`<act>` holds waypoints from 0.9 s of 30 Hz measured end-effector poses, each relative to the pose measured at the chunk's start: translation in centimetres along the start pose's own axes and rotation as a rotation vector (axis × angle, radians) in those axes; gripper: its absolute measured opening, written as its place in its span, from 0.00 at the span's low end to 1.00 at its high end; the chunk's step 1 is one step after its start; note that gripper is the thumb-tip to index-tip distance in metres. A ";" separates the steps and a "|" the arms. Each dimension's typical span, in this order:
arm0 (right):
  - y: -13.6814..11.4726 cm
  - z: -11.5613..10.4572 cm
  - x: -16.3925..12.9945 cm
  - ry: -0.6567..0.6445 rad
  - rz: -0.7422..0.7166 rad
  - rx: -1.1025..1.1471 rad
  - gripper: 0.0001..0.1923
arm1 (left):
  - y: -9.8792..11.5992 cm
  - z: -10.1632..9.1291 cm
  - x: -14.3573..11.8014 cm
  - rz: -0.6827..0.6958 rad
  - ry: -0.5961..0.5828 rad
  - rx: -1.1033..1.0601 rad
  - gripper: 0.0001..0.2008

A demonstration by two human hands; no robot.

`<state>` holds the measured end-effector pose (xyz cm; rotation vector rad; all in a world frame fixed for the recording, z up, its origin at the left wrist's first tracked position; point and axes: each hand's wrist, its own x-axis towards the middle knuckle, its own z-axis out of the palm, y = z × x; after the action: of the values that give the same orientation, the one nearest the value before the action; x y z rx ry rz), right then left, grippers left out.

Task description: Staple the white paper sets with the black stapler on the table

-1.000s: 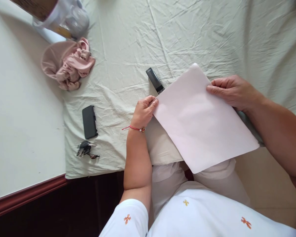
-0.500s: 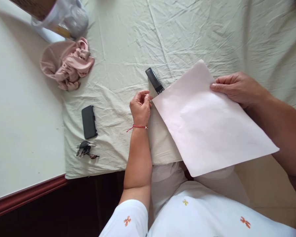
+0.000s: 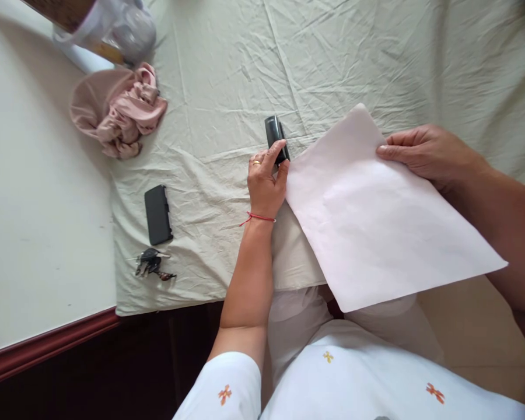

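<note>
while the right hand pinched the far edge of the pale pink paper sheet, keeping it flat and tilted over the bed sheet and lap, the left hand closed its fingers on the black stapler at the sheet's ten o'clock corner. the paper looked smooth, blank, uncreased. a phone and keys lay at nine o'clock.

Wrinkled pale green bedsheet is covering the bed; cream wall with dark red baseboard is running alongside.
</note>
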<state>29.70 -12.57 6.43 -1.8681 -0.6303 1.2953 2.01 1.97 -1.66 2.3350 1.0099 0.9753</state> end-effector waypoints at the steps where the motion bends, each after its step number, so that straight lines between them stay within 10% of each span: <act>1: 0.0 0.0 -0.1 -0.004 -0.007 0.005 0.06 | 0.3 -0.3 -0.1 -0.002 0.011 0.006 0.26; 21: 0.1 -0.9 0.4 0.039 -0.002 0.000 0.07 | 2.5 -1.7 -1.3 -0.214 0.100 -0.083 0.20; 27: 0.5 -1.6 1.0 0.074 -0.046 -0.089 0.06 | 1.2 -2.0 -1.0 -0.069 0.149 -0.062 0.20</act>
<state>31.55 -12.61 5.72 -1.9528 -0.6975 1.1799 0.56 0.63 -0.03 2.1895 1.0927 1.1501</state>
